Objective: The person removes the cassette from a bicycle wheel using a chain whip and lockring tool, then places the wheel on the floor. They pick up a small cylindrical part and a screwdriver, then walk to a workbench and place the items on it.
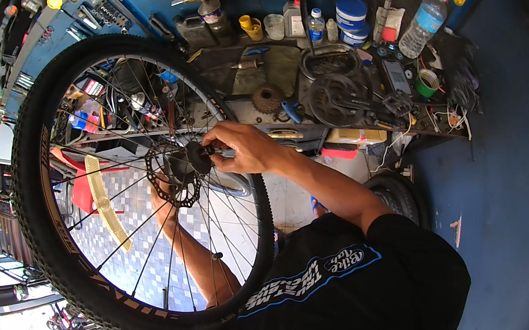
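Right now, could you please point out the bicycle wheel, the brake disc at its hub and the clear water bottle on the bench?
bicycle wheel [37,215]: head view, on the tyre's left sidewall.
brake disc [173,191]: head view, on its toothed lower rim.
water bottle [423,25]: head view, on its clear body.

black knobby tyre [50,260], blue pegboard wall [143,7], yellow reflector [104,203], black-and-blue shirt [360,286].

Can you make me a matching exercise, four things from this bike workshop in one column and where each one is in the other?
Things:
1. right hand
2. left hand
3. water bottle
4. chainring

Places:
A. behind the spokes, on the far side of the wheel
B. lying flat on the workbench
C. at the wheel hub, on the axle end
D. at the bench's right end, against the blue wall

Pairs: 1-C, 2-A, 3-D, 4-B
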